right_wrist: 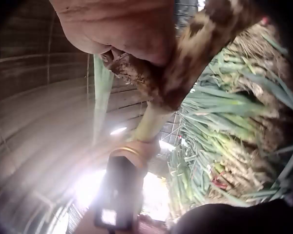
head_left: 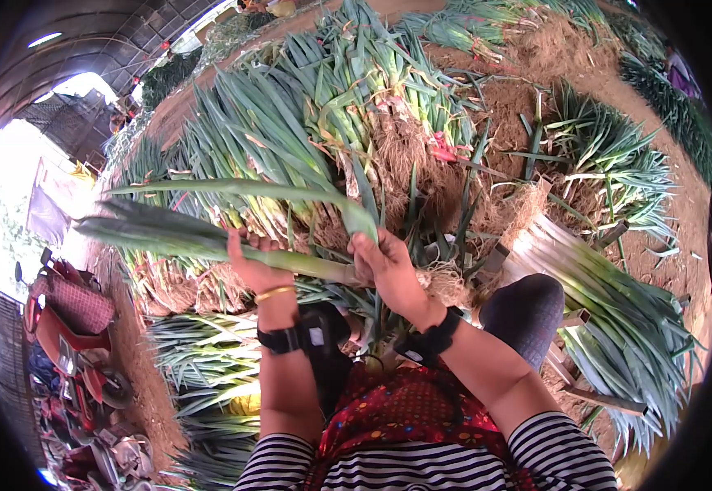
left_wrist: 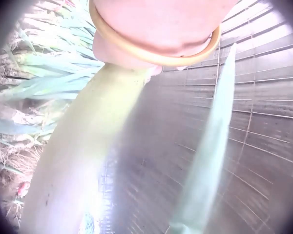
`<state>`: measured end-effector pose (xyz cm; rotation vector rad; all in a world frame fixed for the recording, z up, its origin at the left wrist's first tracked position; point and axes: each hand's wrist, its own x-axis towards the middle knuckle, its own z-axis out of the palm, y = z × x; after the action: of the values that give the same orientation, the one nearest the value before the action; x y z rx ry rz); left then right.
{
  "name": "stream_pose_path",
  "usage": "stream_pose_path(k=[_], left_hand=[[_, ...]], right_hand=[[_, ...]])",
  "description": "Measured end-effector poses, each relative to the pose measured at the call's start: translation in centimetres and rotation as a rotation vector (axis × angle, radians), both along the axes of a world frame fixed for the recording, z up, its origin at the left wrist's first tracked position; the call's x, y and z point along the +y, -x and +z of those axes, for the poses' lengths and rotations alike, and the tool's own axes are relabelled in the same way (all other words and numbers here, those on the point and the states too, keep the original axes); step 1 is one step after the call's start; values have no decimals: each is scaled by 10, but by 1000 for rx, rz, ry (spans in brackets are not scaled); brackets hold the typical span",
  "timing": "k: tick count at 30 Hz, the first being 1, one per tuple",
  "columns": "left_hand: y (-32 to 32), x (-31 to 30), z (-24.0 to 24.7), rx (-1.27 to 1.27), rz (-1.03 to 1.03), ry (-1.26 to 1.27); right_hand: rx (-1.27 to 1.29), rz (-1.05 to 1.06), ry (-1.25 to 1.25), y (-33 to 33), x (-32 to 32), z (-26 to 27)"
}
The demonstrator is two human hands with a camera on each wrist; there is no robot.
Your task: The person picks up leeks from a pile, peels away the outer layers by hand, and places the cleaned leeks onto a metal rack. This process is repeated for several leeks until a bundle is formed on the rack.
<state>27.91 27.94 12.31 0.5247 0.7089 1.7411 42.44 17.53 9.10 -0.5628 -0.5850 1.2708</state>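
A thick leek (head_left: 315, 263) lies across in front of me, its green leaves to the left and its hairy roots (head_left: 446, 286) to the right. My left hand (head_left: 253, 266) grips its stalk, with a gold bangle (left_wrist: 156, 57) at the wrist. Near the root end, my right hand (head_left: 395, 277) pinches a long green leaf (head_left: 360, 219) between thumb and fingers. That leaf stands apart from the stalk and stretches left above it. In the right wrist view, brown, dirt-covered outer skin (right_wrist: 185, 63) shows beside the hand.
Bundled leeks (head_left: 266, 106) with roots are heaped in front. At right, white-stalked leeks (head_left: 593, 286) lie on a wooden rack (head_left: 601, 399). More leeks (head_left: 208, 356) lie by my left side. A red motor scooter (head_left: 73, 335) stands at far left.
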Motion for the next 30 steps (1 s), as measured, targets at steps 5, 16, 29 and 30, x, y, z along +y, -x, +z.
stream_pose_path(k=[5, 16, 29, 30], left_hand=[[34, 50, -10, -99, -194, 107], [94, 93, -15, -200, -392, 228], [133, 113, -50, -214, -351, 263], [143, 118, -54, -214, -361, 252]], right_hand=[[-836, -35, -171, -9, -48, 10], [-1198, 17, -676, -16, -123, 7], [-1016, 87, -553, -42, -165, 30], [-977, 5, -504, -50, -184, 17]])
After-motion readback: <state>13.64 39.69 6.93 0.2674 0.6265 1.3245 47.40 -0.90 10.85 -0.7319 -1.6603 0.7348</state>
